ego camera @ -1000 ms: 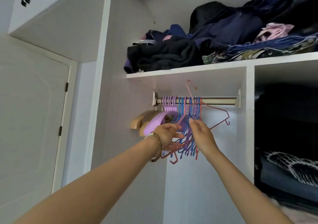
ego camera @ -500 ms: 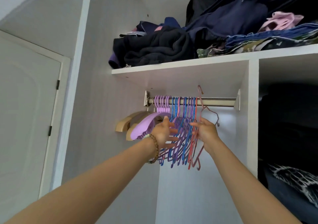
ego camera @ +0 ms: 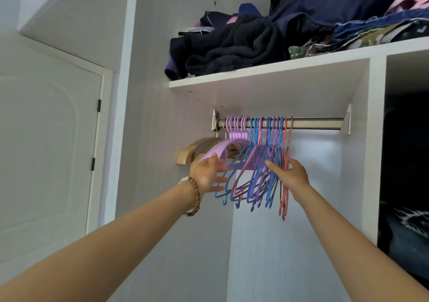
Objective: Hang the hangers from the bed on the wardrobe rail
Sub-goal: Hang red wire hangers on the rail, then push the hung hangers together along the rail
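A white shelf (ego camera: pixel 267 70) crosses the upper right of the frame. It is piled with crumpled dark clothes (ego camera: pixel 232 46), black and navy, with a pink scrap at the far right corner. A closed white panelled door (ego camera: pixel 46 139) fills the left side. At the right edge, past a white upright panel (ego camera: pixel 371 143), a shadowed compartment holds more dark fabric (ego camera: pixel 408 220).

Under the shelf a round brushed-metal wardrobe rail (ego camera: pixel 318 124) runs between two white brackets. Its right half is bare. The hangers (ego camera: pixel 262 169) crowd its left half: thin ones in blue, purple and red, hooks over the rail, their lower bars splayed and overlapping. Left of them hang a broad, smooth lilac hanger (ego camera: pixel 221 149) and tan wooden hangers (ego camera: pixel 185 155) with thick rounded shoulders, close to the wardrobe's side wall.

Both arms reach up from the bottom corners. The left hand (ego camera: pixel 207 174), with a brown bead bracelet (ego camera: pixel 195 196) on its wrist, has its fingers straight and spread. Its fingertips are at the lilac hanger's end and the leftmost blue bars, gripping nothing. The right hand (ego camera: pixel 293 176) lies against the bundle's right side with fingers stretched out, and the red pair crosses them. No finger visibly curls round a hanger.
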Tool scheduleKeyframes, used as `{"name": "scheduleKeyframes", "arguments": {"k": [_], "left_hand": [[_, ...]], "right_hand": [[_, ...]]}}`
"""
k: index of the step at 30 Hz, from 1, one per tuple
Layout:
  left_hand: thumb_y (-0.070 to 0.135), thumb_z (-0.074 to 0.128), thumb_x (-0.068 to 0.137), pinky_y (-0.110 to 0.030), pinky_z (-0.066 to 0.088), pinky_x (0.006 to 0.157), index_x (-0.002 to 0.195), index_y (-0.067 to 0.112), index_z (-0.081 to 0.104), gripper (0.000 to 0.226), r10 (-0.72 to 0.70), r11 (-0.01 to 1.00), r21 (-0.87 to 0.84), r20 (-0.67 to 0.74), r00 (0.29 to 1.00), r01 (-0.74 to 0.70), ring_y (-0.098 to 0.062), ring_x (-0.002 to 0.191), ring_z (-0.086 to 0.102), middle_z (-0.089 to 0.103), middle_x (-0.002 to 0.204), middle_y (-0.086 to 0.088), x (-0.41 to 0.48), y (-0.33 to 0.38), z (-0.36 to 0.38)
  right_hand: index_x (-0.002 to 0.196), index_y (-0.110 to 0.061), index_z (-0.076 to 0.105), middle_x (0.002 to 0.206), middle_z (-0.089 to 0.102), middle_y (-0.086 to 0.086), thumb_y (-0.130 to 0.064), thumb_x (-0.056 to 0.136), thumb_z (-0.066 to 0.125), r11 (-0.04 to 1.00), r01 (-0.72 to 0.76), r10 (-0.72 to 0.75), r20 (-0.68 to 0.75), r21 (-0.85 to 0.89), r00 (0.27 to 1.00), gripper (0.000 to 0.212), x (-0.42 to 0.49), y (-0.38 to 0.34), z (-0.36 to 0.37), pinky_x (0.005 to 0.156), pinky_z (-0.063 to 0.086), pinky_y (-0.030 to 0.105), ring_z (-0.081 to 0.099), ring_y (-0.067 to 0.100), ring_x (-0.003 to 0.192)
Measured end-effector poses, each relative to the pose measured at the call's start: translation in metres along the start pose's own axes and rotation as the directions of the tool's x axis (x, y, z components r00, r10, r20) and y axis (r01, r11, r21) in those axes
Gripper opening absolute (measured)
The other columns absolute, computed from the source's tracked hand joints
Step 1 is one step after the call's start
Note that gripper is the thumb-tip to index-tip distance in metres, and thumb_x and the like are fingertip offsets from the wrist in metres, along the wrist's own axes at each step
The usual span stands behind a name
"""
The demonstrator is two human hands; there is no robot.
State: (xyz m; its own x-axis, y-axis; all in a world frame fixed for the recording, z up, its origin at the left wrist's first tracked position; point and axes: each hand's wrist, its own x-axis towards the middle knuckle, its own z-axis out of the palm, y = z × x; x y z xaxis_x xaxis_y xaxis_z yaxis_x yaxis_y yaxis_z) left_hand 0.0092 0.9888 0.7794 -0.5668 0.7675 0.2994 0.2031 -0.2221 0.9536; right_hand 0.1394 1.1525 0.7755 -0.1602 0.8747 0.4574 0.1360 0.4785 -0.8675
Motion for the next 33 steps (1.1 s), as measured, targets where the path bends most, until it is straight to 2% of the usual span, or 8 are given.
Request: {"name": "scheduleKeyframes", "arguments": {"k": [6, 10, 13, 16, 21, 25, 29, 33], "left_hand": [[0.031, 0.029, 0.1, -0.029, 0.046, 0.067, 0.122, 0.009, 0.049, 0.037, 0.159, 0.982, 0.12, -0.093, 0.983, -0.147, -0.023, 0.088, 0.053, 0.056, 0.106, -0.005, -0.023, -0.006, -0.047], [0.041, 0.032, 0.098, -0.038, 0.043, 0.099, 0.124, 0.017, 0.048, 0.039, 0.295, 0.924, 0.307, -0.19, 0.936, -0.229, -0.023, 0.112, 0.053, 0.054, 0.124, -0.003, -0.056, -0.003, -0.109], [0.046, 0.031, 0.096, -0.025, 0.034, 0.098, 0.136, 0.021, 0.039, 0.048, 0.348, 0.884, 0.413, -0.266, 0.899, -0.22, -0.018, 0.125, 0.046, 0.046, 0.138, 0.001, -0.094, 0.002, -0.171], [0.053, 0.033, 0.093, -0.026, 0.029, 0.104, 0.143, 0.023, 0.029, 0.058, 0.372, 0.851, 0.496, -0.341, 0.863, -0.171, -0.015, 0.134, 0.036, 0.037, 0.147, 0.001, -0.144, 0.006, -0.245], [0.058, 0.036, 0.089, -0.035, 0.016, 0.116, 0.148, 0.023, 0.014, 0.072, 0.35, 0.772, 0.634, -0.492, 0.797, 0.053, -0.014, 0.143, 0.017, 0.017, 0.155, 0.004, -0.26, -0.007, -0.379], [0.065, 0.032, 0.085, -0.039, 0.01, 0.118, 0.149, 0.022, 0.005, 0.082, 0.293, 0.653, 0.676, -0.642, 0.708, 0.342, -0.016, 0.145, 0.008, 0.007, 0.157, 0.005, -0.376, -0.033, -0.475], [0.069, 0.029, 0.082, -0.043, 0.007, 0.119, 0.149, 0.024, 0.0, 0.086, 0.191, 0.565, 0.545, -0.817, 0.545, 0.619, -0.019, 0.145, 0.003, -0.001, 0.158, 0.004, -0.494, -0.065, -0.549], [0.071, 0.028, 0.081, -0.043, 0.005, 0.119, 0.149, 0.024, -0.002, 0.087, 0.091, 0.515, 0.348, -0.931, 0.353, 0.783, -0.021, 0.146, 0.001, -0.002, 0.158, 0.003, -0.595, -0.104, -0.597]], "right_hand": [[0.142, -0.019, 0.036, 0.149, 0.024, 0.009, -0.058, 0.083, 0.056, 0.938, 0.252, -0.27, -0.049, -0.237, 0.961, 0.074, -0.03, -0.03, 0.007, 0.111, 0.029, 0.043, 0.026, 0.028, 0.138], [0.146, -0.022, 0.03, 0.156, 0.013, -0.001, -0.052, 0.087, 0.055, 0.874, 0.463, -0.455, 0.083, -0.148, 0.887, 0.071, -0.079, -0.077, 0.046, 0.117, 0.019, 0.042, 0.014, 0.021, 0.144], [0.145, -0.023, 0.033, 0.156, 0.013, -0.004, -0.046, 0.086, 0.058, 0.84, 0.542, -0.538, 0.152, 0.015, 0.829, 0.067, -0.133, -0.114, 0.093, 0.116, 0.014, 0.032, 0.013, 0.014, 0.144], [0.144, -0.023, 0.033, 0.156, 0.013, -0.005, -0.045, 0.087, 0.058, 0.801, 0.583, -0.598, 0.238, 0.136, 0.765, 0.066, -0.195, -0.144, 0.147, 0.114, 0.015, 0.028, 0.014, 0.011, 0.144], [0.148, -0.028, 0.023, 0.156, 0.005, -0.015, -0.05, 0.089, 0.052, 0.793, 0.514, -0.606, 0.503, 0.326, 0.616, 0.069, -0.323, -0.183, 0.241, 0.117, 0.014, 0.03, 0.006, 0.004, 0.144], [0.147, -0.03, 0.022, 0.157, 0.005, -0.014, -0.05, 0.088, 0.053, 0.782, 0.456, -0.616, 0.637, 0.424, 0.463, 0.07, -0.442, -0.203, 0.317, 0.117, 0.011, 0.029, 0.004, 0.003, 0.144], [0.148, -0.026, 0.022, 0.157, 0.006, -0.009, -0.047, 0.089, 0.055, 0.773, 0.398, -0.612, 0.746, 0.494, 0.263, 0.07, -0.564, -0.212, 0.381, 0.113, 0.015, 0.023, 0.007, 0.007, 0.145], [0.149, -0.028, 0.019, 0.157, 0.002, -0.014, -0.051, 0.088, 0.053, 0.783, 0.345, -0.568, 0.821, 0.517, 0.06, 0.073, -0.677, -0.208, 0.437, 0.116, 0.012, 0.03, 0.003, 0.005, 0.145]]}}
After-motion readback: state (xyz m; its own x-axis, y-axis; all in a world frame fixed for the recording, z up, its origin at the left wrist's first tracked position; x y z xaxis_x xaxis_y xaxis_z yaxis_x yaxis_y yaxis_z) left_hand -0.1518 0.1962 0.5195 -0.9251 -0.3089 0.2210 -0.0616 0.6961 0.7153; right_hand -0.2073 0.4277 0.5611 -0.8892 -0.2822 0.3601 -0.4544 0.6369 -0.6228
